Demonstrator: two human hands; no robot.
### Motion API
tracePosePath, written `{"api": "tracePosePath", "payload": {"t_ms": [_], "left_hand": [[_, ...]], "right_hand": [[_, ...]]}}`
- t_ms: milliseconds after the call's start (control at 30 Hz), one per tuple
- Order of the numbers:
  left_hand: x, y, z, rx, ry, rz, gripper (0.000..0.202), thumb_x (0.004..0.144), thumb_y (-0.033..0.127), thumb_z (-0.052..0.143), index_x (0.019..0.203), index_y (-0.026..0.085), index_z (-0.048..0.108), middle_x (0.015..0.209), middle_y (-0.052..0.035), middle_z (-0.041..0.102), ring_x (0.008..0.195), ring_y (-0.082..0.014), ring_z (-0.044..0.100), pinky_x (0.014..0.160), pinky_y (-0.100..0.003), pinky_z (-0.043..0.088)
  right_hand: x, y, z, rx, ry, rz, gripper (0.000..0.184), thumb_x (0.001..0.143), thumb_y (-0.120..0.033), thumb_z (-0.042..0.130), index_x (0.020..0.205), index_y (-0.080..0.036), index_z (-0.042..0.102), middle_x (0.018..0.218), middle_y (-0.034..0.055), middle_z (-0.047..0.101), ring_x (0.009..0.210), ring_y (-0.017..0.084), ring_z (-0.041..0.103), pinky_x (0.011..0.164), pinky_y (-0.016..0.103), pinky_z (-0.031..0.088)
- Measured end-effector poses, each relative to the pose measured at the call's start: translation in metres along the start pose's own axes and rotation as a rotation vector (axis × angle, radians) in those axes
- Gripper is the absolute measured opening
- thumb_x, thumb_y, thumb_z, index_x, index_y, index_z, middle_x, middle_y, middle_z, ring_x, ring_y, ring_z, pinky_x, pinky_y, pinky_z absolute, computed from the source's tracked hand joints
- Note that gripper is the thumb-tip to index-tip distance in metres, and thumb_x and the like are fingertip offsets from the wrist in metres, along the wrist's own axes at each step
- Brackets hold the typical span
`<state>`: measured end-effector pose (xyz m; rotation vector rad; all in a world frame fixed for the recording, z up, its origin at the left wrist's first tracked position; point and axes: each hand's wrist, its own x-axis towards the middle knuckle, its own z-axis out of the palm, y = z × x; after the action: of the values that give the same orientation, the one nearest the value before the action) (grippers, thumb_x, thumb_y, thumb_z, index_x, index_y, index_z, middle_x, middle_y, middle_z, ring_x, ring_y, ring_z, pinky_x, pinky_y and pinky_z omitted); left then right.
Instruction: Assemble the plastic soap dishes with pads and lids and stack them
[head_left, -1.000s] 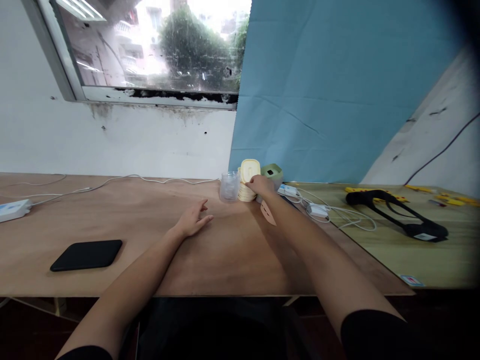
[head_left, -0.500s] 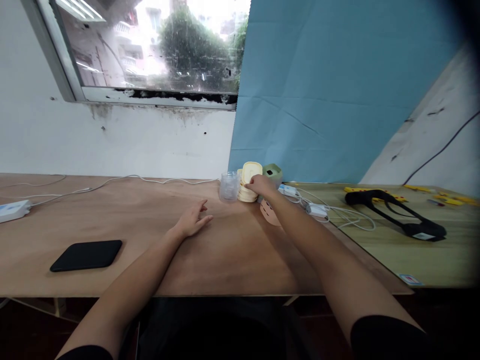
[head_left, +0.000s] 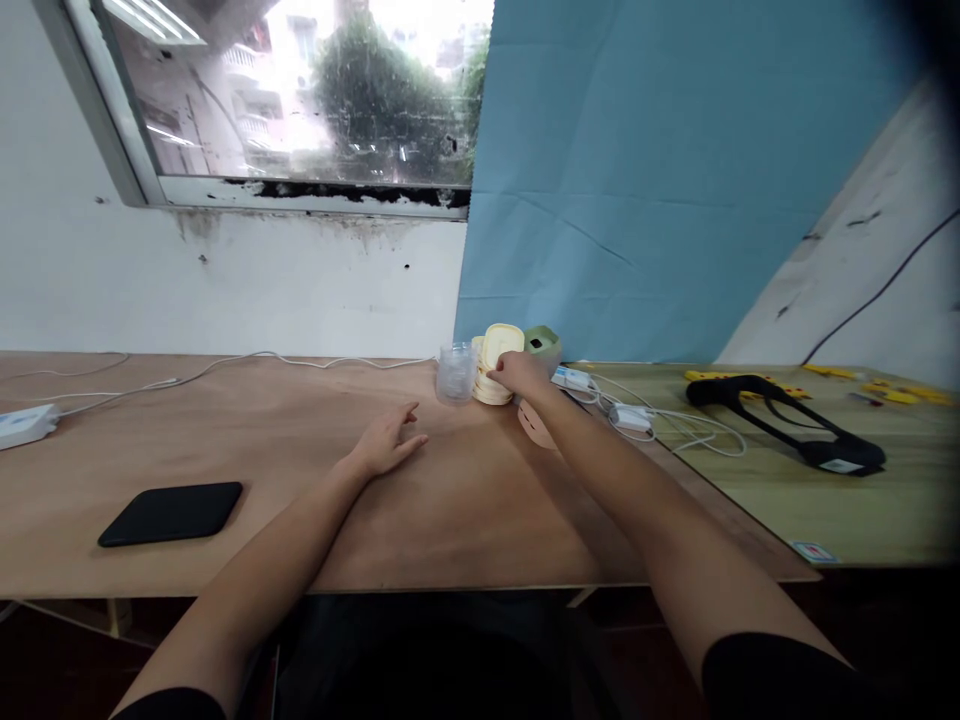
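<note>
On the worktop, a cream lid was kept pinched in the right hand's grip at the stack, barely shifted, so little progress judged, left hand unclenched.

The window glares (right edge darkened).

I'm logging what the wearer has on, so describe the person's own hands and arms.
The left hand and right hand are both ungloved, with nothing visibly worn at either wrist. The forearms are uncovered up to a plain black left sleeve and right sleeve, each with a curved hem. No markings can be made out on either.
</note>
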<state>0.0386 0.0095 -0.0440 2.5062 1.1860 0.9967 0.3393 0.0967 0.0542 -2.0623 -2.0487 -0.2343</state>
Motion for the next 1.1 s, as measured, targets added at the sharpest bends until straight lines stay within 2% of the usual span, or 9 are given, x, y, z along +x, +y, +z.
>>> {"api": "tracePosePath", "payload": {"t_ms": [400, 667, 1100], "left_hand": [[0.0, 0.004, 0.0, 0.019, -0.013, 0.023, 0.062, 0.086, 0.05, 0.052, 0.137, 0.018, 0.037, 0.116, -0.0105, 0.062, 0.107, -0.0246, 0.059, 0.095, -0.042, 0.045], [0.0, 0.006, -0.001, 0.011, -0.019, 0.021, 0.062, 0.086, 0.051, 0.051, 0.137, 0.018, 0.037, 0.115, -0.0105, 0.062, 0.107, -0.0249, 0.059, 0.095, -0.042, 0.045], [0.0, 0.004, 0.0, 0.018, -0.017, 0.018, 0.062, 0.086, 0.051, 0.051, 0.137, 0.019, 0.037, 0.115, -0.01, 0.063, 0.105, -0.0246, 0.06, 0.094, -0.041, 0.046]], "right_hand": [[-0.017, -0.012, 0.001, -0.117, -0.01, -0.051, 0.03, 0.089, -0.036, 0.049, 0.104, -0.016, 0.064, 0.105, 0.0149, 0.067, 0.096, 0.025, 0.062, 0.078, 0.03, 0.044], [-0.023, -0.016, 0.006, -0.132, 0.009, -0.087, 0.029, 0.092, -0.034, 0.045, 0.102, -0.013, 0.062, 0.102, 0.0171, 0.066, 0.095, 0.024, 0.062, 0.077, 0.028, 0.043], [-0.026, -0.013, 0.0, -0.159, 0.094, -0.092, 0.032, 0.093, -0.034, 0.04, 0.11, -0.016, 0.06, 0.111, 0.0162, 0.059, 0.098, 0.027, 0.061, 0.081, 0.033, 0.045]]}}
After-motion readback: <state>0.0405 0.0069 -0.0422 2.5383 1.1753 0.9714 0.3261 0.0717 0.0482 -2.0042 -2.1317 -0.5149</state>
